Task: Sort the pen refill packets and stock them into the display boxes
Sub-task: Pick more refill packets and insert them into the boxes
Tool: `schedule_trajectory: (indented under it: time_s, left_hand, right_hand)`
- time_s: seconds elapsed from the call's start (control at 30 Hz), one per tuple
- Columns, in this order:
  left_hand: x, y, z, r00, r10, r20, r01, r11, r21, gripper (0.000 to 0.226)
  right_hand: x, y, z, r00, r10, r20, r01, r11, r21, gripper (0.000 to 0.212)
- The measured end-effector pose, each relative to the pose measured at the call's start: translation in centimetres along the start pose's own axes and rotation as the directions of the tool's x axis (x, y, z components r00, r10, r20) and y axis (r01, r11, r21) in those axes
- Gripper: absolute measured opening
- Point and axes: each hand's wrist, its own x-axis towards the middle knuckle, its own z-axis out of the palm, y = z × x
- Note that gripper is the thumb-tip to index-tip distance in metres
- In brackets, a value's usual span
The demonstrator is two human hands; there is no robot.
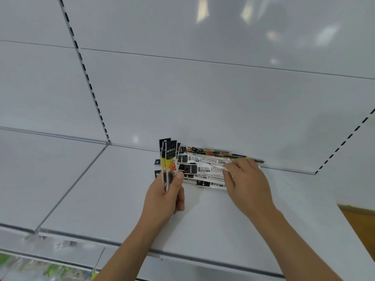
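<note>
Up on a white shelf (125, 199) we see a pile of pen refill packets (205, 171) lying flat, pushed close to the white back wall (203, 98). Our left hand (164, 197) stands in front of the left end of the pile. It grips a small bunch of packets (169, 163) with the thumb curled over the front, and the bunch stands upright, black tops up. These held packets have yellow and red print under the black tops. Our right hand (246, 184) reaches over the right part of the pile. Its fingers pinch the end of one white packet (211, 166) that lies across the pile, with its black end pointing toward our left hand. The packets in the pile lie sideways, one over another, and most show black ends and white labels with small print. A thin dark refill (257, 160) pokes out at the far right of the pile, just by the wall. Below the shelf edge, at the bottom left, we can make out something green and blurry, but we cannot tell what it is.
</note>
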Motion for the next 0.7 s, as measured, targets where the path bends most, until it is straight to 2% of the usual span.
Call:
schedule_trajectory:
  time_s: [0.07,0.13,0.23,0.3,0.4,0.47,0.6,0.7]
  left_hand:
    - [-0.1,0.1,0.2,0.999,-0.022,0.037,0.024,0.998,-0.060,0.051]
    - [-0.2,0.1,0.3,0.998,-0.038,0.051,0.043,0.995,-0.094,0.049]
    - [-0.2,0.1,0.3,0.998,-0.052,0.038,0.057,0.989,-0.136,0.037]
    - [-0.2,0.0,0.2,0.998,-0.056,0.030,0.060,0.985,-0.164,0.031]
    - [-0.1,0.0,0.1,0.997,-0.060,0.044,0.066,0.986,-0.155,0.030]
    - [-0.1,0.0,0.0,0.996,-0.062,0.058,0.069,0.988,-0.136,0.032]
    - [0.2,-0.1,-0.4,0.995,-0.069,0.074,0.079,0.988,-0.132,0.035]
    - [0.4,-0.2,-0.6,0.994,-0.082,0.069,0.091,0.985,-0.146,0.035]
  right_hand:
    - [0.6,0.1,0.6,0.999,-0.032,0.020,0.033,0.999,-0.036,0.011]
    - [0.5,0.0,1.8,0.992,-0.048,0.118,0.060,0.993,-0.101,0.012]
    - [-0.3,-0.2,2.3,0.969,-0.061,0.238,0.085,0.992,-0.093,0.034]
    - [-0.3,-0.3,2.0,0.964,-0.065,0.257,0.091,0.991,-0.093,0.040]
    - [-0.2,-0.5,2.0,0.956,-0.104,0.275,0.143,0.982,-0.123,0.023]
    - [0.0,-0.4,2.3,0.955,-0.117,0.271,0.149,0.984,-0.102,0.020]
    - [0.4,0.1,1.9,0.960,-0.079,0.270,0.093,0.995,-0.038,0.037]
    - [0.2,-0.2,1.8,0.941,-0.095,0.326,0.122,0.990,-0.065,0.048]
